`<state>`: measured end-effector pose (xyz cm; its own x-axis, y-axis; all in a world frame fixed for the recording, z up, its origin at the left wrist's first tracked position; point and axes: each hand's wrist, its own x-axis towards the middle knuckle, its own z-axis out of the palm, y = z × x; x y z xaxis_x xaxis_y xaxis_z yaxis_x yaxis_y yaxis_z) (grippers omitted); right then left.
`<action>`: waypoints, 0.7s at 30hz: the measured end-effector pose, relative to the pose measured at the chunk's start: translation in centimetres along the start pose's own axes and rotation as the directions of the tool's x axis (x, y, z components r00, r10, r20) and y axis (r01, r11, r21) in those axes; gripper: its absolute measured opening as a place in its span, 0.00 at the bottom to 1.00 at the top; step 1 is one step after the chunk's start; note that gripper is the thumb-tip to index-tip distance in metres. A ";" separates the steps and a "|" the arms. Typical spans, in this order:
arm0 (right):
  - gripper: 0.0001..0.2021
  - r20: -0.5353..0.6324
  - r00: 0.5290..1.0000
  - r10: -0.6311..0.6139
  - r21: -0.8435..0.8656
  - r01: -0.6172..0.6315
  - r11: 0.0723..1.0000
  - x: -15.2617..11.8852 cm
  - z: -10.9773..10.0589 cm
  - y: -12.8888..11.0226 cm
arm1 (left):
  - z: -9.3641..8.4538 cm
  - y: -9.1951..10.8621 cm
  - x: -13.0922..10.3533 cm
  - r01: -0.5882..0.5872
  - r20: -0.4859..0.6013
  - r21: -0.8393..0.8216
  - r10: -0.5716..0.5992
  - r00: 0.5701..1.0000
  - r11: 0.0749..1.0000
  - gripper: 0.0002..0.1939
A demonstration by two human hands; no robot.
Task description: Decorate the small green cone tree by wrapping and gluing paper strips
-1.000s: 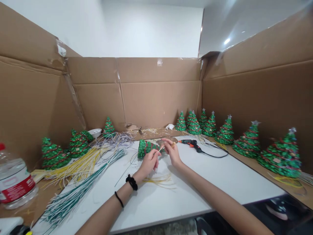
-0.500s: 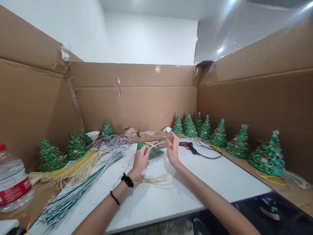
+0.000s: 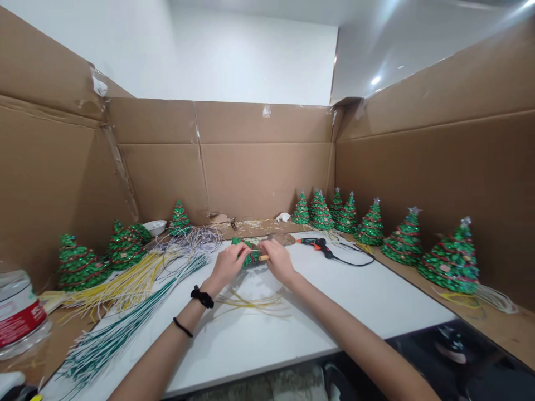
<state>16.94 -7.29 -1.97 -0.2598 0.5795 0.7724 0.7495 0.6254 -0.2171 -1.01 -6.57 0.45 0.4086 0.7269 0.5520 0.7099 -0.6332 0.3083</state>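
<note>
A small green Christmas tree with red trim (image 3: 251, 257) lies on its side over the white board, between my hands and partly hidden by them. My left hand (image 3: 228, 264) is closed at the tree's left side, thumb and fingertips pinched on it. From the right, my right hand (image 3: 277, 260) reaches over the tip end with its fingers bent together. What those fingers pinch is too small to make out. Just below them shows a short tan piece (image 3: 264, 258). Loose yellow strands (image 3: 251, 302) lie on the board nearer to me.
A black and orange glue gun (image 3: 315, 243) with its cord lies right of my hands. Bundles of green strands (image 3: 137, 328) and yellow strands (image 3: 121, 281) spread at left. Finished trees (image 3: 453, 259) line the right side. A bottle (image 3: 20, 314) stands at far left; cardboard walls (image 3: 267, 172) surround the table.
My right hand, raised and spread beside the tree with a pale strand near it, has come down and left onto the tree, its fingers closing. My left hand remains at the tree.
</note>
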 end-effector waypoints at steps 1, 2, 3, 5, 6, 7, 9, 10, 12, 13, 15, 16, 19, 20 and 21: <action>0.12 -0.006 1.000 0.011 -0.006 -0.011 1.000 0.0 -0.2 0.1 | -0.2 -0.4 0.1 0.010 -0.011 -0.013 -0.010 1.000 1.000 0.15; 0.12 -0.012 1.000 0.018 -0.009 -0.018 1.000 0.1 -0.3 0.2 | -0.4 -0.9 0.3 0.021 -0.023 -0.028 -0.022 1.000 0.999 0.14; 0.12 -0.015 1.000 0.022 -0.011 -0.022 1.000 0.1 -0.4 0.3 | -0.6 -1.3 0.4 0.034 -0.034 -0.043 -0.036 0.999 0.998 0.14; 0.12 -0.014 1.000 0.027 -0.010 -0.027 1.000 0.1 -0.5 0.4 | -0.8 -2.2 0.5 0.050 -0.049 -0.078 -0.054 0.997 0.996 0.14; 0.12 -0.008 1.000 0.029 -0.007 -0.029 1.000 0.1 -0.5 0.3 | -0.8 -2.6 0.6 0.047 -0.053 -0.092 -0.052 0.997 0.995 0.14; 0.12 -0.001 0.999 0.032 -0.003 -0.032 0.999 0.1 -0.4 0.3 | -0.7 -2.9 0.6 0.034 -0.057 -0.100 -0.040 0.998 0.994 0.13; 0.11 0.024 0.999 0.038 0.022 -0.038 0.999 0.0 -0.2 0.0 | -0.6 -3.2 0.5 -0.013 -0.054 -0.096 0.008 0.999 0.995 0.13; 0.11 0.040 0.998 0.040 0.049 -0.042 0.998 0.0 0.0 -0.1 | -0.5 -3.3 0.4 -0.038 -0.045 -0.086 0.034 0.998 0.996 0.13; 0.11 0.086 0.995 0.046 0.130 -0.057 0.990 -0.2 0.4 -0.5 | -0.2 -3.1 0.3 -0.085 -0.021 -0.068 0.084 0.996 0.994 0.14; 0.11 0.111 0.992 0.055 0.164 -0.073 0.984 -0.3 0.5 -0.7 | -0.2 -3.0 0.2 -0.108 -0.005 -0.063 0.108 0.994 0.992 0.13; 0.11 0.146 0.986 0.086 0.182 -0.112 0.977 -0.4 0.8 -1.1 | -0.1 -2.7 0.2 -0.143 0.021 -0.061 0.144 0.989 0.988 0.13; 0.11 0.152 0.983 0.104 0.167 -0.129 0.978 -0.4 0.8 -1.2 | -0.1 -2.6 0.2 -0.151 0.029 -0.061 0.153 0.988 0.987 0.13; 0.10 0.124 0.983 0.136 0.109 -0.150 0.983 -0.3 0.6 -1.4 | -0.3 -2.4 0.2 -0.126 0.023 -0.079 0.128 0.991 0.989 0.12; 0.10 0.112 0.984 0.138 0.105 -0.150 0.983 -0.3 0.5 -1.4 | -0.4 -2.3 0.2 -0.112 0.017 -0.091 0.114 0.993 0.990 0.12; 0.10 0.103 0.985 0.137 0.107 -0.148 0.983 -0.2 0.4 -1.3 | -0.4 -2.2 0.2 -0.101 0.013 -0.103 0.103 0.995 0.990 0.12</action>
<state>15.77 -8.04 -2.12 -0.2154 0.7105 0.6700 0.7099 0.5850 -0.3921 -2.75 -5.13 0.23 0.4869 0.6613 0.5706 0.6020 -0.7274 0.3293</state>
